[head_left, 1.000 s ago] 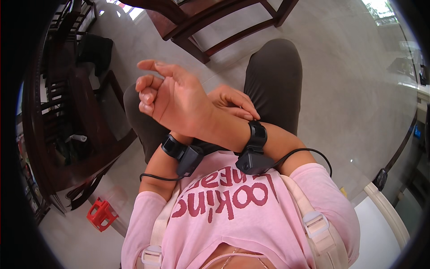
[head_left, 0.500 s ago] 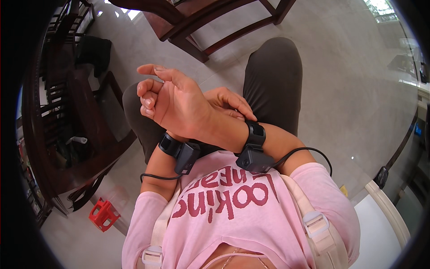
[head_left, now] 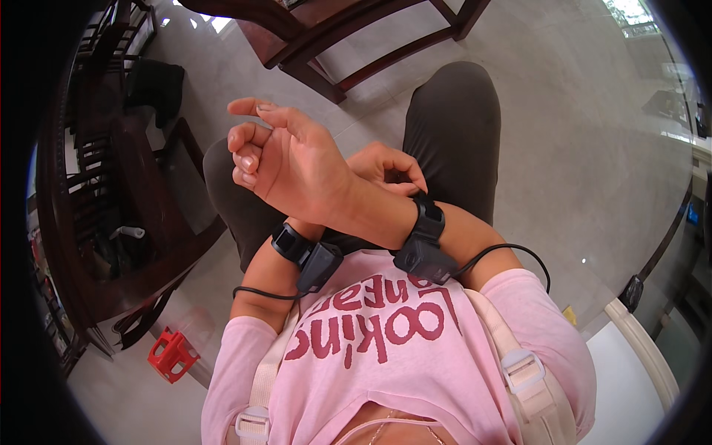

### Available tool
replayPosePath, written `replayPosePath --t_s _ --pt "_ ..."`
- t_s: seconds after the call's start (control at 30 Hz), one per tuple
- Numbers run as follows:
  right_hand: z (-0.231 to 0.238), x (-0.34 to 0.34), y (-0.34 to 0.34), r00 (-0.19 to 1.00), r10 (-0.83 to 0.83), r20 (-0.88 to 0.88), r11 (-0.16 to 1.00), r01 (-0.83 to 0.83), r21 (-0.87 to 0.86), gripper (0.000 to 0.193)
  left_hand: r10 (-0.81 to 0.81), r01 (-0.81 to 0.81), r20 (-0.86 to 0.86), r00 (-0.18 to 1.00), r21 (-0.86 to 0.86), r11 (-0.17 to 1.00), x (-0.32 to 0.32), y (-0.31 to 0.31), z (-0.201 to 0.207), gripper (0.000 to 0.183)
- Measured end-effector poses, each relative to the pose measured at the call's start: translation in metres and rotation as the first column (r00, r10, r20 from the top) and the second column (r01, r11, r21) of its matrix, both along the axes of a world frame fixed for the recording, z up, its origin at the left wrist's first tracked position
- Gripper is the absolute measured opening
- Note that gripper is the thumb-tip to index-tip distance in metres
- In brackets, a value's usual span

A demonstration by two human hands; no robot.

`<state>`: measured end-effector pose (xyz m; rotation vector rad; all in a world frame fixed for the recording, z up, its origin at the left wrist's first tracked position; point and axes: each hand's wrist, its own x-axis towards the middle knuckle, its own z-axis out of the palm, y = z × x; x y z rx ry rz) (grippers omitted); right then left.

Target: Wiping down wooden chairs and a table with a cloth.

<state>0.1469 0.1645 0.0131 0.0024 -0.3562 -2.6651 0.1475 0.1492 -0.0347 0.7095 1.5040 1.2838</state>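
Note:
My right forearm lies across my body, and my right hand (head_left: 293, 167) points left, palm toward me. It holds nothing; its fingers are loosely curled and apart. A black wrist strap (head_left: 430, 216) with a small boxy camera (head_left: 426, 258) goes round this forearm. My left hand (head_left: 386, 167) reaches from behind the right forearm, its thumb and fingertips pinching the strap's upper edge. Part of the left hand and wrist is hidden by the right forearm. My left forearm wears a similar strap (head_left: 291, 243) and boxy camera (head_left: 320, 268).
Black cables (head_left: 512, 247) run from both cameras along my arms. A dark wooden chair (head_left: 326, 52) stands ahead of my knees. More dark wooden furniture (head_left: 141, 178) is on the left, with a red plastic holder (head_left: 174, 354) near it. A white surface (head_left: 630, 363) is at lower right.
My left hand's fingers have bent more and risen slightly at the strap. The straps and boxes on both forearms have shifted a little to the right. My right hand has moved only slightly.

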Motion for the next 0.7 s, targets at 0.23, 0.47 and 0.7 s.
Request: replayPosePath --t_s 0.23,0.47,0.7 --pt "0.005 0.007 -0.002 0.999 0.016 -0.041 1.0 -0.016 0.001 0.03 -0.209 0.133 0.241 0.948 0.297 0.945 -0.015 -0.01 -0.005 0.016" --pt "-0.001 0.009 -0.003 1.0 0.016 -0.011 1.0 -0.016 0.016 0.03 -0.24 0.222 0.262 0.935 0.096 0.97 -0.009 -0.002 0.007 0.015" --pt "0.0 0.008 -0.003 0.999 0.015 -0.045 1.0 -0.014 0.021 0.03 -0.078 0.062 0.317 0.945 0.061 0.996 0.003 0.004 -0.003 0.011"
